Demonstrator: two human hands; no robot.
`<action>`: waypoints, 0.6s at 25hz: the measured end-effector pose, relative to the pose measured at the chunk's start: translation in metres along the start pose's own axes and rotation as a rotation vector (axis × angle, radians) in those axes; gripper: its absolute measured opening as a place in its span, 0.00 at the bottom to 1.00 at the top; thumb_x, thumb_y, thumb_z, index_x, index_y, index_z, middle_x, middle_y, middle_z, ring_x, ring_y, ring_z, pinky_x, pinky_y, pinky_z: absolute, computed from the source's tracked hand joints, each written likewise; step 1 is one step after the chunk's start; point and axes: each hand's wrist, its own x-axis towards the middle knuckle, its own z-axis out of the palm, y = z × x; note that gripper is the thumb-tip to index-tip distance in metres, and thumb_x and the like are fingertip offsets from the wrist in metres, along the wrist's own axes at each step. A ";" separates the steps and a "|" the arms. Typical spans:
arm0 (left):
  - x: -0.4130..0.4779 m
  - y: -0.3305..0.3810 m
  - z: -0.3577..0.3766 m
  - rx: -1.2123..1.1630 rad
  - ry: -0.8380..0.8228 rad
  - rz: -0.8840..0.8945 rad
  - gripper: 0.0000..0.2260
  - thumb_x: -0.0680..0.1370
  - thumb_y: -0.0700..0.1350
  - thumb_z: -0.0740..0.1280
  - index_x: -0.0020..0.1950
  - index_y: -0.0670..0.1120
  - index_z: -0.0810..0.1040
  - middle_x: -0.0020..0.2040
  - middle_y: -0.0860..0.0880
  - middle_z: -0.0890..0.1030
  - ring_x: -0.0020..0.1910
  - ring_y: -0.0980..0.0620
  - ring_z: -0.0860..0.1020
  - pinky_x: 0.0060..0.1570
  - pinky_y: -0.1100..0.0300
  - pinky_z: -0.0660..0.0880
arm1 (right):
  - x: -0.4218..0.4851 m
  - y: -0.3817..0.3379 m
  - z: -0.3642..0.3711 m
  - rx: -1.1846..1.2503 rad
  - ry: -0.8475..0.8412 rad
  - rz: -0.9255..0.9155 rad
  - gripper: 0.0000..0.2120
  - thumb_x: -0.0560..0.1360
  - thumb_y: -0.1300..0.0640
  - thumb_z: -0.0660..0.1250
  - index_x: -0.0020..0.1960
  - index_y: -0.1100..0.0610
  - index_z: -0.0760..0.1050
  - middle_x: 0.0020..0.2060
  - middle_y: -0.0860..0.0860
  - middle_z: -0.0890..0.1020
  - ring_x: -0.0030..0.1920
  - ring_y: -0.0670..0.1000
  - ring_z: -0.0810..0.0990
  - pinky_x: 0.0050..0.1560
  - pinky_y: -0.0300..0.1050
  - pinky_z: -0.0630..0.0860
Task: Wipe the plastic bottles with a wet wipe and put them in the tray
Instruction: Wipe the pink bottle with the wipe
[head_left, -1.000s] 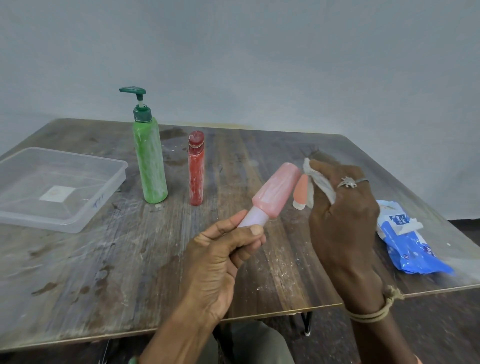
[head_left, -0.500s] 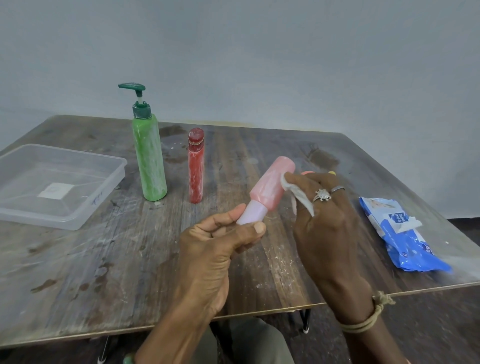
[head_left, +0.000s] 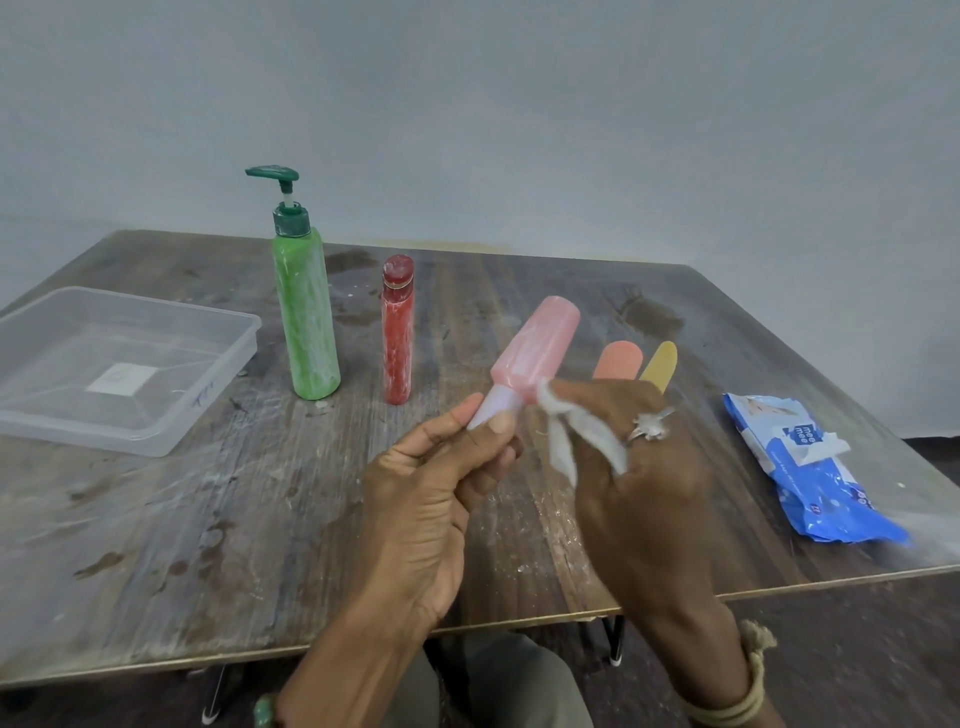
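The left hand (head_left: 436, 499) pinches the pink bottle (head_left: 540, 348) by its pale cap, tilted above the table (head_left: 156, 545). The right hand (head_left: 639, 467), fingers curled round the wet wipe (head_left: 566, 431), has slid from the pink bottle's far end to beside the cap: 1 pass likely done. Just behind, that hand hides the lower parts of the orange bottle (head_left: 618, 358) and yellow bottle (head_left: 661, 361). Left of the pink bottle stand the red bottle (head_left: 398, 332) and green bottle (head_left: 306, 317), streaked; the tray (head_left: 210, 387) farther left holds none.

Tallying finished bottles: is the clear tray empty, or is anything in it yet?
Empty of bottles: the tray shows only a white label; the green bottle and red bottle stand beside it on the table.
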 end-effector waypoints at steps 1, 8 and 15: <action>0.000 0.000 0.000 -0.027 0.005 -0.012 0.20 0.65 0.36 0.74 0.56 0.37 0.82 0.50 0.38 0.85 0.41 0.47 0.85 0.41 0.64 0.82 | 0.003 0.003 -0.003 0.034 0.044 0.061 0.12 0.79 0.57 0.62 0.58 0.57 0.79 0.44 0.50 0.81 0.38 0.38 0.74 0.44 0.22 0.68; -0.006 -0.003 0.010 -0.095 -0.026 -0.102 0.21 0.66 0.34 0.72 0.59 0.36 0.80 0.53 0.38 0.85 0.48 0.45 0.85 0.48 0.58 0.83 | 0.008 0.005 0.006 -0.075 0.070 -0.107 0.12 0.77 0.65 0.68 0.60 0.62 0.80 0.53 0.56 0.82 0.52 0.54 0.81 0.54 0.44 0.77; -0.009 -0.007 0.010 -0.081 0.014 -0.043 0.20 0.65 0.32 0.73 0.57 0.34 0.81 0.50 0.37 0.85 0.45 0.46 0.86 0.42 0.61 0.82 | -0.003 0.004 0.012 -0.098 0.042 -0.134 0.13 0.76 0.67 0.70 0.60 0.64 0.80 0.52 0.59 0.81 0.52 0.56 0.80 0.55 0.45 0.77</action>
